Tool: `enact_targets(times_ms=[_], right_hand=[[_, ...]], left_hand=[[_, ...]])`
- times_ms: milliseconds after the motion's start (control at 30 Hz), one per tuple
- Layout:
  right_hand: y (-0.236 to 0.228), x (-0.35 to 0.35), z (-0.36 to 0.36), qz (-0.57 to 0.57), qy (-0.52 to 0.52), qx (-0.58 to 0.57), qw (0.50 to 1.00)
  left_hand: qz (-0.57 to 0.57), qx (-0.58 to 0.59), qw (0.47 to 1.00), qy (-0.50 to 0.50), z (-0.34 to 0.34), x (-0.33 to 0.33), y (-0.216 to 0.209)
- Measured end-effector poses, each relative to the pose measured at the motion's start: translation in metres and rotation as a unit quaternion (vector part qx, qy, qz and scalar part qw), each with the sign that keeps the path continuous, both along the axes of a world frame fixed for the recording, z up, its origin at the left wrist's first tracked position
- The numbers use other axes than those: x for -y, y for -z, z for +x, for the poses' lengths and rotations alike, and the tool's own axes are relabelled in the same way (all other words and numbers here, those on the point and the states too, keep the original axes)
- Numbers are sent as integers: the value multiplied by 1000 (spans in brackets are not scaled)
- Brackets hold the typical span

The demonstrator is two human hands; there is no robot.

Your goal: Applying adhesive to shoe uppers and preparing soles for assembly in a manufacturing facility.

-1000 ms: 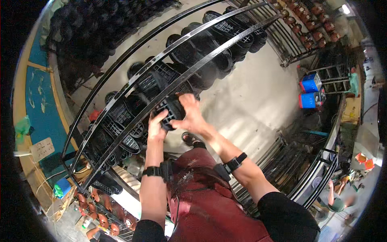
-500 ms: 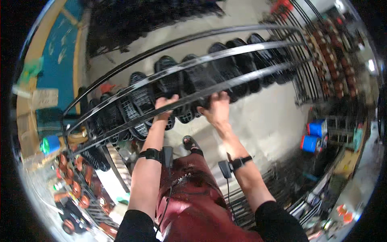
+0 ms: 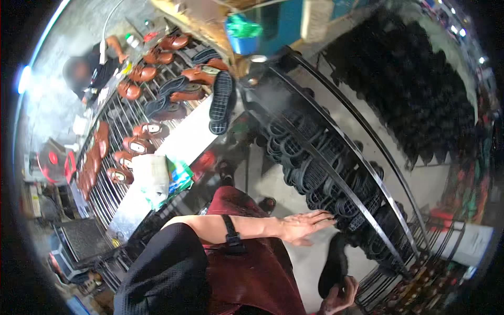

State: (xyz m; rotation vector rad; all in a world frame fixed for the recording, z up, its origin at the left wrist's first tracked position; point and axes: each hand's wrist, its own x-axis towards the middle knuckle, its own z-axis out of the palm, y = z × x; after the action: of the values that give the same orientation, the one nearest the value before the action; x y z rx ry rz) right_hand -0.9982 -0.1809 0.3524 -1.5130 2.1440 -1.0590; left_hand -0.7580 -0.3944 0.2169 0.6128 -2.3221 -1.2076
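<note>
A black metal rack point(image 3: 344, 181) slants down the right side, crowded with black shoe soles point(image 3: 315, 173). My left hand point(image 3: 306, 226) is stretched flat beside the lowest soles, with its fingers extended and nothing held. The fingertips come close to the soles; I cannot tell whether they touch. Lower down, my right hand point(image 3: 341, 295) is closed round one end of a black shoe sole point(image 3: 334, 261), which hangs apart from the rack.
On the left, a barred bench point(image 3: 105, 118) carries brown leather shoes point(image 3: 94, 163) and black soles. One sole point(image 3: 222, 102) lies on its white edge board. A person point(image 3: 100, 68) in black is beyond it. A blue bucket point(image 3: 244, 39) stands at the far side.
My view has swung to the left, bringing the bench into full sight. Both hands have left the rack's middle; the left is now flat and the right holds a sole.
</note>
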Motion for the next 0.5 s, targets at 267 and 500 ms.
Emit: enact_targets(times_ms=[267,500], right_hand=[[-5,228,251,-67,-37,177,981],[85,335,456,211,-331,362,845]], left_hand=[[316,-176,923,-131,207,34,-16],[365,-428,758,-331,363,101,-17]])
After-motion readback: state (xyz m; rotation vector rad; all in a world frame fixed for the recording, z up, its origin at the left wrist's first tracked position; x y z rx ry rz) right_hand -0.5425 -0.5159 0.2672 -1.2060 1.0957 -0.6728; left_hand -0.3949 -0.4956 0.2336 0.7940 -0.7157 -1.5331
